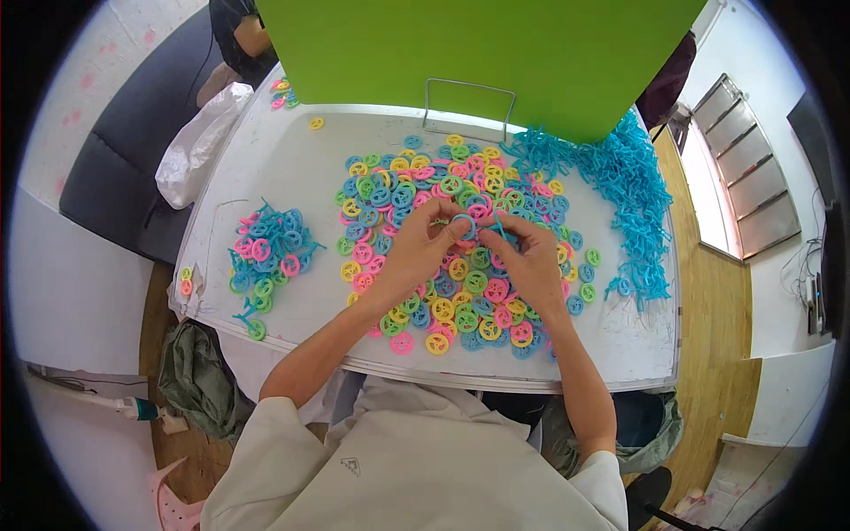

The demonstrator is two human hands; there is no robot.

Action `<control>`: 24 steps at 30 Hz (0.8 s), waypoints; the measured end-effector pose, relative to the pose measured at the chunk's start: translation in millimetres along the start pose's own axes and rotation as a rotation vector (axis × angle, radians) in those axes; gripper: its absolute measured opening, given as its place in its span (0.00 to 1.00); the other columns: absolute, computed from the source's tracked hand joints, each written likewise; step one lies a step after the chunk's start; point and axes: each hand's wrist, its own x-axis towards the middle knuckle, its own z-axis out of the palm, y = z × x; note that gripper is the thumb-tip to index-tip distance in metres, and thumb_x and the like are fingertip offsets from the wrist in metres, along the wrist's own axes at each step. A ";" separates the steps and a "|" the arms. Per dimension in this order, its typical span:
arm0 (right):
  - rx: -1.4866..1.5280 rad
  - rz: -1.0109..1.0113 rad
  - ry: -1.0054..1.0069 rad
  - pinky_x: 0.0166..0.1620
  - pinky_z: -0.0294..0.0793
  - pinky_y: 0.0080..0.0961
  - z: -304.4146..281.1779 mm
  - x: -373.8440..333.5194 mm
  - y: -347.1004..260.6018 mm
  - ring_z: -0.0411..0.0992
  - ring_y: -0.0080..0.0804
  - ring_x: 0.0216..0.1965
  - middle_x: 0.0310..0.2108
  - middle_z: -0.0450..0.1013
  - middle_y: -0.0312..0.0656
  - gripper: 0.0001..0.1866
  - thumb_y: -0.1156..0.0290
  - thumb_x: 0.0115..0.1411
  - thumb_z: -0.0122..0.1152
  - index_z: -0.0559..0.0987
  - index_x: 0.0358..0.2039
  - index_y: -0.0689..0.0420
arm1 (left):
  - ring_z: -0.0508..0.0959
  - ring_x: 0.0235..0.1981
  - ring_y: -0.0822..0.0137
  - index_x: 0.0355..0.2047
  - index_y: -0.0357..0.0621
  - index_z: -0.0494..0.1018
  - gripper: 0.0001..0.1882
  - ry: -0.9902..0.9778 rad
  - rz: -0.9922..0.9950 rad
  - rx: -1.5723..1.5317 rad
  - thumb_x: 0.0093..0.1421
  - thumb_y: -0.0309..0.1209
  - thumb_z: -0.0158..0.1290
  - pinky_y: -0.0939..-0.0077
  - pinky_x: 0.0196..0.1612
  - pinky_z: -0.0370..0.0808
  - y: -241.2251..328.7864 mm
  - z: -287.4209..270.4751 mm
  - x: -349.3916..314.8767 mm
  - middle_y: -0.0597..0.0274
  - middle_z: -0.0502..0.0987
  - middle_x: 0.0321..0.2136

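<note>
Over the middle of the pile of small plastic wheels [476, 283], my two hands meet. My left hand [425, 244] pinches a blue plastic wheel [464, 225] between thumb and fingers. A thin blue branched plastic piece [499, 230] is pinched in my right hand [529, 257], just beside the wheel. Whether the two parts touch is too small to tell. Pink, yellow, green and blue wheels lie all around and beneath both hands, and the hands hide part of the pile.
Blue branched pieces [633, 190] are heaped along the table's right side. A smaller heap of wheels joined with blue pieces [274, 243] lies left. A green panel [478, 62] and a wire stand [469, 81] rise at the back. Another person's arm [252, 35] shows far left.
</note>
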 end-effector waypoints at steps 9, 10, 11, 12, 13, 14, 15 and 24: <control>-0.075 -0.022 -0.013 0.35 0.72 0.17 9.6 -5.1 -4.0 0.76 0.21 0.35 0.30 0.78 0.40 0.10 0.79 0.55 0.61 0.78 0.38 0.64 | 0.75 0.31 0.73 0.35 0.35 0.67 0.06 0.051 0.130 0.194 0.59 0.21 0.51 0.78 0.35 0.73 -14.3 -2.0 1.9 0.60 0.75 0.29; -0.083 -0.021 0.000 0.36 0.73 0.18 10.7 -5.3 -3.8 0.76 0.22 0.35 0.30 0.78 0.40 0.09 0.80 0.55 0.61 0.78 0.37 0.64 | 0.75 0.31 0.73 0.35 0.35 0.67 0.06 0.051 0.130 0.195 0.59 0.21 0.51 0.78 0.35 0.73 -15.3 -0.7 0.9 0.60 0.75 0.29; -0.093 -0.021 0.014 0.37 0.74 0.19 10.6 -5.6 -3.6 0.76 0.22 0.35 0.30 0.78 0.41 0.08 0.81 0.54 0.60 0.77 0.37 0.64 | 0.75 0.31 0.72 0.35 0.35 0.67 0.05 0.074 0.170 0.221 0.59 0.20 0.51 0.77 0.34 0.73 -16.1 1.5 -0.2 0.59 0.75 0.29; -0.094 -0.021 0.015 0.37 0.74 0.19 9.9 -5.3 -0.3 0.76 0.22 0.35 0.30 0.78 0.41 0.08 0.81 0.54 0.60 0.77 0.37 0.64 | 0.75 0.30 0.72 0.35 0.35 0.67 0.05 0.096 0.210 0.246 0.59 0.20 0.50 0.77 0.34 0.72 -16.6 3.2 -1.3 0.58 0.75 0.28; -0.029 -0.012 0.001 0.37 0.74 0.20 9.3 -4.8 5.5 0.77 0.23 0.35 0.31 0.78 0.41 0.08 0.80 0.55 0.60 0.77 0.36 0.65 | 0.75 0.30 0.72 0.35 0.35 0.67 0.05 0.096 0.211 0.246 0.59 0.20 0.50 0.77 0.34 0.72 -15.8 4.4 -2.6 0.58 0.75 0.28; 0.037 -0.003 -0.014 0.38 0.75 0.20 9.4 -3.9 7.3 0.77 0.24 0.35 0.31 0.78 0.42 0.07 0.80 0.56 0.61 0.76 0.36 0.65 | 0.76 0.30 0.70 0.35 0.35 0.67 0.04 0.097 0.215 0.258 0.59 0.19 0.50 0.76 0.34 0.72 -14.3 5.2 -3.4 0.58 0.75 0.28; 0.036 -0.003 -0.013 0.38 0.75 0.20 9.1 -3.8 6.5 0.77 0.24 0.35 0.31 0.78 0.42 0.07 0.80 0.56 0.61 0.76 0.36 0.65 | 0.76 0.31 0.69 0.34 0.36 0.67 0.04 0.098 0.218 0.271 0.59 0.19 0.49 0.76 0.34 0.73 -12.4 6.0 -3.8 0.57 0.75 0.28; 0.264 0.138 -0.016 0.38 0.76 0.18 8.0 -3.3 4.1 0.77 0.25 0.35 0.32 0.77 0.43 0.13 0.75 0.56 0.64 0.75 0.39 0.67 | 0.78 0.30 0.64 0.32 0.35 0.66 0.05 0.177 0.423 0.361 0.56 0.16 0.49 0.74 0.32 0.75 -7.7 13.6 -7.7 0.55 0.74 0.26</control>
